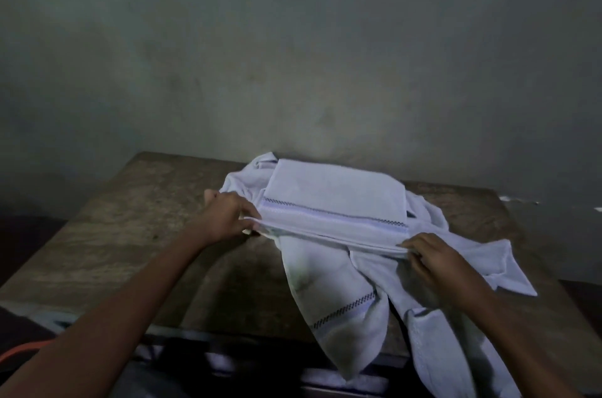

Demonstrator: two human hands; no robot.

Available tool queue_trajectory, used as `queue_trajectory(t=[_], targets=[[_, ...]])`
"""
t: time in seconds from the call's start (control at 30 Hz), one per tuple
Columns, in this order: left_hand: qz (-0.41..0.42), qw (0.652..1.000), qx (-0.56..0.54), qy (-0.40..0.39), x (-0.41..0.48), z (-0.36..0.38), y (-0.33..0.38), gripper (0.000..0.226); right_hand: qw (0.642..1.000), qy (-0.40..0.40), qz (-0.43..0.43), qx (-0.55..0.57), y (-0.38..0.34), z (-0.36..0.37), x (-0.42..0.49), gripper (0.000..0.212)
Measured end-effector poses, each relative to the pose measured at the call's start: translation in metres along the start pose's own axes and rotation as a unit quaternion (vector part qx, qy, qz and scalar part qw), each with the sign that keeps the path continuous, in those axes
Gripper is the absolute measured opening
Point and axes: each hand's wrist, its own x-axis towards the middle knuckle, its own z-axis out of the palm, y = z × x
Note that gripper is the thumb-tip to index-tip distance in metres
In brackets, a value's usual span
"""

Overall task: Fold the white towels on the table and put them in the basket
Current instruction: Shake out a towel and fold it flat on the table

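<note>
A folded white towel [335, 195] with a dark stitched stripe lies on top of a heap of loose white towels [345, 293] on the wooden table [130, 234]. My left hand [228, 215] pinches the folded towel's near left corner. At the near right corner, my right hand [436, 264] pinches the same edge, which is stretched between both hands. Loose towels hang over the table's front edge. No basket shows clearly.
A grey wall stands right behind the table. An orange cord [22, 348] lies low at the left. Below the table's front edge, something pale [325, 378] shows in the dark.
</note>
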Motion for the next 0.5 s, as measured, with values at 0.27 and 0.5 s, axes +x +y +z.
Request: queue_trajectory(t=[0.27, 0.5], targets=[[0.071, 0.991, 0.057, 0.096, 0.037, -0.188, 0.069, 0.018, 0.978, 0.089, -0.038, -0.187, -0.053, -0.187, 0.078, 0.019], [0.107, 0.976, -0.167, 0.084, 0.011, -0.366, 0.134, 0.044, 0.988, 0.141, -0.056, -0.042, -0.117, -0.345, 0.092, 0.025]])
